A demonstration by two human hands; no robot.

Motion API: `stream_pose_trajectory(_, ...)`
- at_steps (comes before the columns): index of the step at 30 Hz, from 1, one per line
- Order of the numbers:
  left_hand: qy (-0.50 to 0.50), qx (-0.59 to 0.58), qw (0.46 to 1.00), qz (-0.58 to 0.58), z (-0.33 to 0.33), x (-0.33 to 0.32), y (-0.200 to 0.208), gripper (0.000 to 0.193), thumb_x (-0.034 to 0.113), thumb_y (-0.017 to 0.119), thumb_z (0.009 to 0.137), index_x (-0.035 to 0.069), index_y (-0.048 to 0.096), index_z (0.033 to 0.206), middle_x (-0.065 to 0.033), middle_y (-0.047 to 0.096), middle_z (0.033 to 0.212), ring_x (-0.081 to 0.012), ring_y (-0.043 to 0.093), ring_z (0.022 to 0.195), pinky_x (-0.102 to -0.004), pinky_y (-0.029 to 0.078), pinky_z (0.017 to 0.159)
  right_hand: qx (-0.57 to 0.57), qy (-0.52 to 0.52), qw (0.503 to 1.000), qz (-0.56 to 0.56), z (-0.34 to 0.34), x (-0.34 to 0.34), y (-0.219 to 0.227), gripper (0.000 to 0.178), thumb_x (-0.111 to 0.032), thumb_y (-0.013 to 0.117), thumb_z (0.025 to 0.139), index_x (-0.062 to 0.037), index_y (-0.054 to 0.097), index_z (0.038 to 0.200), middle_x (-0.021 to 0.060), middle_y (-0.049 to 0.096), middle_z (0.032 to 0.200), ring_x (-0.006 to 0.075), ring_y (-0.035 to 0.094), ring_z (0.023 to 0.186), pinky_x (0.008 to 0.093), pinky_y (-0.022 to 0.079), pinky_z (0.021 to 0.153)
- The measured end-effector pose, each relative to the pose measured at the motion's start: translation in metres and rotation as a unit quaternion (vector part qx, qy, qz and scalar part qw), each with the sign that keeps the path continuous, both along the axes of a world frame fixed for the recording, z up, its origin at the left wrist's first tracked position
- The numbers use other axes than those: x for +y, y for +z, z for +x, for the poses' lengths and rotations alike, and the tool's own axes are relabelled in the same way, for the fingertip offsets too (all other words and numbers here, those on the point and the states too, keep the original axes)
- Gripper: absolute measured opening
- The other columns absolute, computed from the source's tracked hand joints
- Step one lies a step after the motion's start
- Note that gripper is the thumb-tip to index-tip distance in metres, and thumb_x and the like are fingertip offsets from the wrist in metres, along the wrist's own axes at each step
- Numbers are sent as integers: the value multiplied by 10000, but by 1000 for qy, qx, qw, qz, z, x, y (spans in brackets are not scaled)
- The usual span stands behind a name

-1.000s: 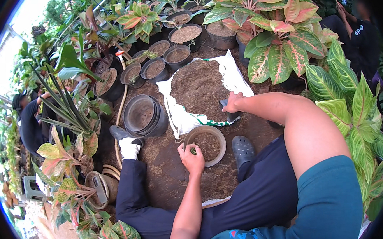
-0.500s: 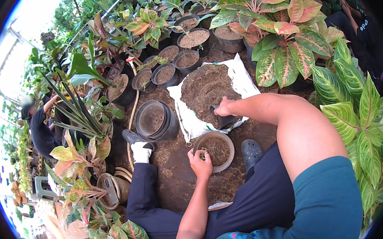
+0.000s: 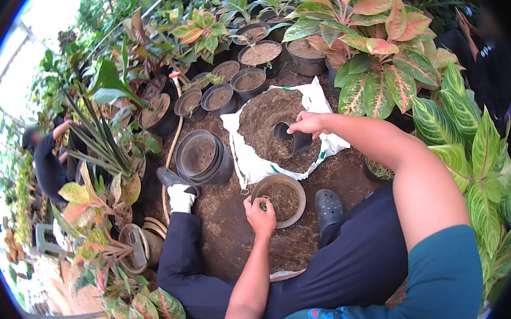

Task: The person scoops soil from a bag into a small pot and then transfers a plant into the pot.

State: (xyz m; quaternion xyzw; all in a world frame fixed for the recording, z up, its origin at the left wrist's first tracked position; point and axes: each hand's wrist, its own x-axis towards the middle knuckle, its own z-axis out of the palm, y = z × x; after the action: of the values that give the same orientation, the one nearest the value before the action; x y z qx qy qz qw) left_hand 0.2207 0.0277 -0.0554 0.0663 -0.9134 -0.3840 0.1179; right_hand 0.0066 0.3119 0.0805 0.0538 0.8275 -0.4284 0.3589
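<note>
My right hand [image 3: 310, 124] grips a small black plant pot [image 3: 297, 143] by its rim. The pot lies tilted over the heap of brown soil [image 3: 257, 117] in an opened white sack [image 3: 248, 157], its mouth facing left. Closer to me, a round grey-brown pot [image 3: 300, 214] partly filled with soil stands on the ground. My left hand [image 3: 261, 217] is at that pot's left side, fingers closed around a small green plant [image 3: 263, 206] just inside the rim; most of the plant is hidden by the fingers.
Nested empty black pots [image 3: 202, 157] stand left of the sack. Several soil-filled pots [image 3: 260, 53] are lined up behind it. Large leafy plants [image 3: 387, 64] crowd the right side. A beige hose [image 3: 175, 142] runs along the left. People are at the far left [image 3: 54, 163] and far right [image 3: 489, 63].
My right hand has lifted the small black pot from the soil at the sack's near side and tipped its mouth upward. My left hand stays at the grey-brown pot.
</note>
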Motion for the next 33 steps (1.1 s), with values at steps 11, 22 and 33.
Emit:
stream_pose_trajectory(11, 23, 24, 999, -13, 0, -4, -9, 154, 115, 724, 852, 46, 696, 988, -195, 582, 1285, -408, 596, 1207, -478, 485, 1019, 46, 202, 978, 25, 35, -76, 24, 753, -381, 846, 802, -60, 527, 1403, 148, 589, 1372, 273, 580, 1247, 448, 523, 965)
stream_pose_trajectory(22, 22, -3, 999, 37, 2, -3, -1, 146, 69, 735, 840, 46, 671, 969, -171, 577, 1278, -406, 591, 1210, -494, 480, 1025, 256, 310, 894, 199, 50, -99, 36, 795, -437, 892, 736, -88, 583, 1379, 230, 582, 1323, 371, 604, 1243, 434, 486, 1059)
stream_pose_trajectory(33, 17, 3, 998, -53, 2, 0, -1, 341, -36, 622, 798, 123, 758, 1067, -139, 566, 1369, -384, 474, 1355, -511, 395, 1116, 178, 276, 934, 137, 55, -95, 33, 818, -470, 888, 730, -106, 572, 1392, 247, 558, 1336, 413, 565, 1281, 456, 467, 1096)
